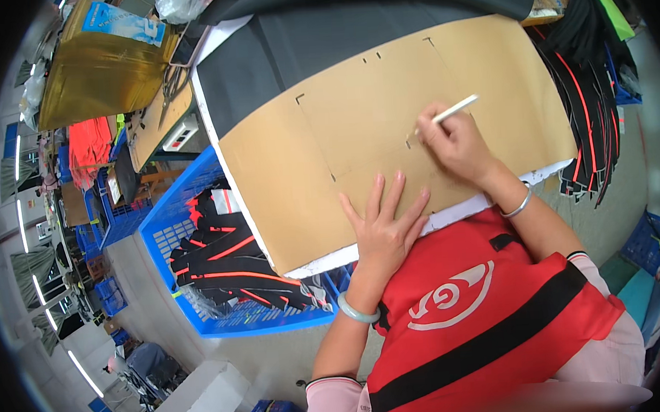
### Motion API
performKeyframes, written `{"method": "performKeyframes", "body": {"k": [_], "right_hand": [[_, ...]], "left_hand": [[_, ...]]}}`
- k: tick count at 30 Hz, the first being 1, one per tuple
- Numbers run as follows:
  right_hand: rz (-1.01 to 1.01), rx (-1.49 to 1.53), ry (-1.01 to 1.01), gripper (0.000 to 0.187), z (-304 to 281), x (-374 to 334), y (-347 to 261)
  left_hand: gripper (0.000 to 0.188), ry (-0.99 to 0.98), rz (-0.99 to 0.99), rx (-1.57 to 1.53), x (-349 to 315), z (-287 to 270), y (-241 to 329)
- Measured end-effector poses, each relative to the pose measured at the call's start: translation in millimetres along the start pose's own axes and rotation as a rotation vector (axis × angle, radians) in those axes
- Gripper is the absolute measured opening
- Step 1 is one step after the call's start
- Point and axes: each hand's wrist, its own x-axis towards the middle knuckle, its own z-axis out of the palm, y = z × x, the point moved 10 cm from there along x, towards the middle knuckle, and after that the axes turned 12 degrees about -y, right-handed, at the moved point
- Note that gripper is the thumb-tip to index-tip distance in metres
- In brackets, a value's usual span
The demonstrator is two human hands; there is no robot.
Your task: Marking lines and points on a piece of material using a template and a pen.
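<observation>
A large brown cardboard sheet [269,202] lies on the white-edged work table, bearing thin lines, slots and black corner marks. My right hand [454,142] is closed around a white pen [456,108], its lower end close to a small mark near the middle of the sheet. Flat on the sheet near its front edge, my left hand [382,225] spreads its fingers and holds nothing. Under the sheet's far side runs smooth black material [320,48], with a thick dark fold of it along the back.
Left of the table, a blue plastic crate [193,312] holds black pieces with red-orange stripes. Similar striped black pieces [585,115] hang at the right. Scissors [171,83] and a gold-coloured sheet [103,76] are on a side table at the back left.
</observation>
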Motion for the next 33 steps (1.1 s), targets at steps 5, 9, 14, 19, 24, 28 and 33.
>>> {"method": "performKeyframes", "body": {"k": [5,9,14,19,24,28,33], "right_hand": [[0.039,0.169,0.348,0.025,-81.2,52.2,56.7],[0.091,-0.131,0.373,0.028,-106.2,74.2,58.6],[0.08,-0.12,0.33,0.028,-101.7,80.8,62.3],[0.11,-0.119,0.255,0.027,-95.8,84.2,56.8],[0.089,-0.193,0.288,0.025,-98.8,81.3,47.4],[0.097,-0.17,0.305,0.025,-99.4,83.0,47.3],[0.047,-0.04,0.332,0.022,-95.9,84.8,50.9]], "left_hand": [[0.042,-0.012,0.002,0.007,-1.7,2.5,1.4],[0.045,-0.002,0.01,0.029,-3.3,4.1,1.6],[0.047,-0.003,0.009,0.035,-2.8,4.6,1.7],[0.044,-0.022,-0.004,0.025,-0.3,1.7,2.9],[0.042,-0.027,-0.012,0.028,0.2,1.4,2.5],[0.043,-0.033,-0.015,0.036,-0.9,2.0,1.5],[0.043,-0.007,-0.019,0.038,-2.9,0.8,0.3]]}}
